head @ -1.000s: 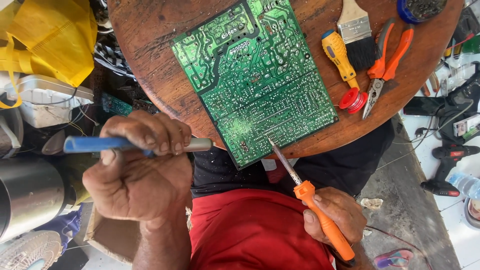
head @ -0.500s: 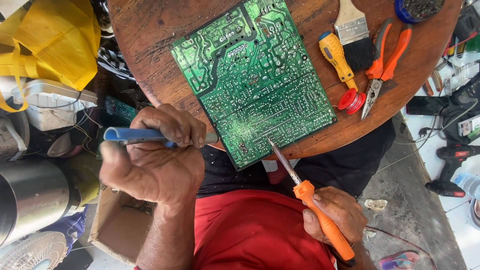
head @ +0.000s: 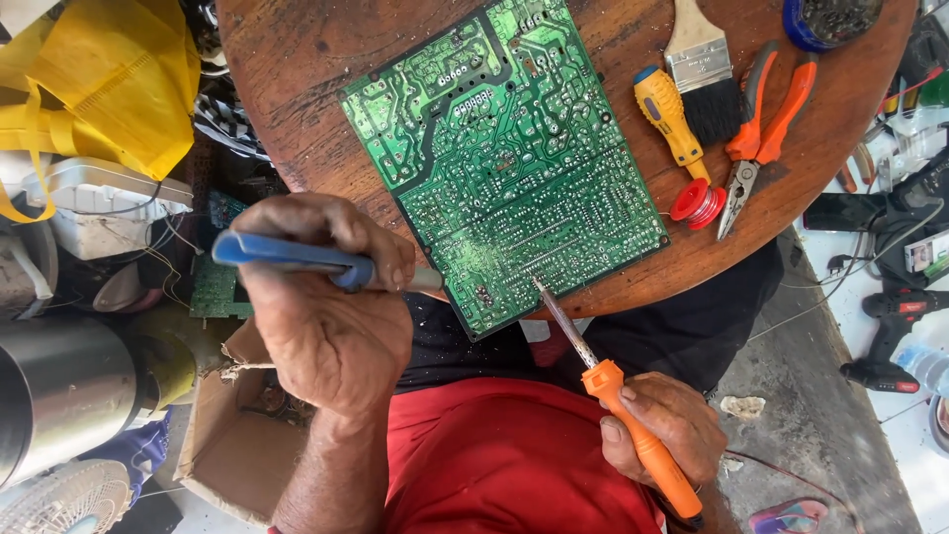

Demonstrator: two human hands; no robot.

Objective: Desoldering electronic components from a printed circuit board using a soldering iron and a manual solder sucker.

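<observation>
A green circuit board [head: 504, 158] lies solder side up on a round wooden table [head: 297, 59]. My left hand [head: 326, 307] grips a blue-handled tool [head: 292, 255] whose metal tip reaches the board's near left edge. My right hand [head: 662, 425] holds an orange-handled soldering iron [head: 623, 405]; its tip touches the board near the near edge.
On the table's right side lie a yellow-and-blue screwdriver [head: 667, 114], a paintbrush [head: 702, 74], orange pliers [head: 761, 129], a red solder spool [head: 697, 203] and a blue tub [head: 825, 20]. A yellow bag [head: 99, 79], a cardboard box [head: 222, 445] and a metal cylinder [head: 49, 396] stand left.
My left hand has carried the blue-handled tool rightward, from off the table's edge toward the board. The right hand and soldering iron stay put.
</observation>
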